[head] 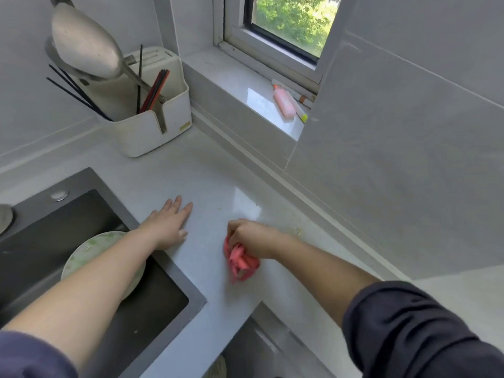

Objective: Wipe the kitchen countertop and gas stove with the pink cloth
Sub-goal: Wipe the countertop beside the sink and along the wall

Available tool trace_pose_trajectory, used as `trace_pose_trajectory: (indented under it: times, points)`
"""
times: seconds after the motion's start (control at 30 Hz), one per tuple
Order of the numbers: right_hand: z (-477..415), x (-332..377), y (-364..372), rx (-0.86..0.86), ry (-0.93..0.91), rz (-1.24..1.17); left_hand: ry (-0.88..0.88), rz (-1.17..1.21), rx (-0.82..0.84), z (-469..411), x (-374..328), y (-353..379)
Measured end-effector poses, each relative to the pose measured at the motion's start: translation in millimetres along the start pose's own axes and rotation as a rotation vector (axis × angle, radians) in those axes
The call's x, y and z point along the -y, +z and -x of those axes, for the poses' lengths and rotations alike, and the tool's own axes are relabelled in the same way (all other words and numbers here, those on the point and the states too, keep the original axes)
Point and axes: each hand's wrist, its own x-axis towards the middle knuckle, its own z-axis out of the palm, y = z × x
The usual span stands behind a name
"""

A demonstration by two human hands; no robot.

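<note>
The right hand [252,237] has its fingers curled tight around the bunched pink cloth [241,261], and the cloth is down on the pale countertop [207,181], right in the corner stretch between the sink and the wall. Over on the other side, the left hand [167,223] lies flat on the countertop, fingers straight and together, palm down, just beside the sink's rim. The two hands are near each other but apart. A few crumbs [296,230] sit on the surface just past the right hand, close to the wall edge. In the dark sink [174,279] there's a pale plate [90,248], partly covered by the left forearm. At the back of the counter stands a white utensil holder [152,132] with chopsticks [155,90] and a big metal ladle [84,42] poking up. Up on the windowsill [240,80], a pink bottle [284,102] lies on its side. Dark sleeves show at both lower corners.
</note>
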Motion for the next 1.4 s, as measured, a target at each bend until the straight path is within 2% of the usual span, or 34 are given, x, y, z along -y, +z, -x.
trace_pose_trajectory:
  times: [0.1,0.13,0.2,0.3,0.33,0.43,0.53,0.63,0.83,0.9,1.0,1.1,1.17,1.27,1.4]
  points:
    - [-1,-10,-22,0.244,0.073,0.117,-0.008,0.007,-0.007,3,-1,2]
    - [-5,-10,-31,0.245,0.102,0.129,-0.009,0.014,-0.017,2,-3,1]
    - [-24,-9,-48,0.109,0.127,0.059,-0.014,0.032,-0.042,0,-5,-2]
    - [-58,-9,-54,-0.213,0.101,-0.089,-0.012,0.05,-0.052,-2,-3,-3]
    - [-68,-10,-51,-0.263,0.115,-0.116,-0.013,0.062,-0.04,-1,-2,-2]
    - [-92,-20,-36,-0.261,0.173,-0.097,-0.009,0.048,-0.022,-6,6,-1]
    - [-83,-36,-33,-0.285,0.146,-0.101,0.014,0.018,-0.026,-15,11,-5]
    - [-45,-58,-31,-0.117,0.091,0.0,0.026,0.012,-0.017,-25,1,-10]
    - [11,-78,-43,0.304,0.23,0.158,0.098,-0.006,-0.032,-41,-40,-23]
    - [7,-76,-53,0.233,0.245,0.084,0.105,-0.027,-0.029,-44,-48,-24]
    - [-13,-74,-68,-0.106,0.167,0.036,0.081,-0.035,-0.038,-47,-51,-25]
    - [-42,-69,-71,-0.323,0.077,0.027,0.036,-0.021,-0.059,-49,-45,-25]
    - [-66,-67,-64,-0.368,0.088,0.031,0.008,-0.016,-0.057,-49,-38,-22]
    - [-98,-68,-53,-0.391,0.057,0.225,0.007,-0.005,-0.052,-49,-29,-19]
    - [-116,-75,-48,-0.338,0.075,0.221,0.019,0.008,-0.101,-52,-23,-21]
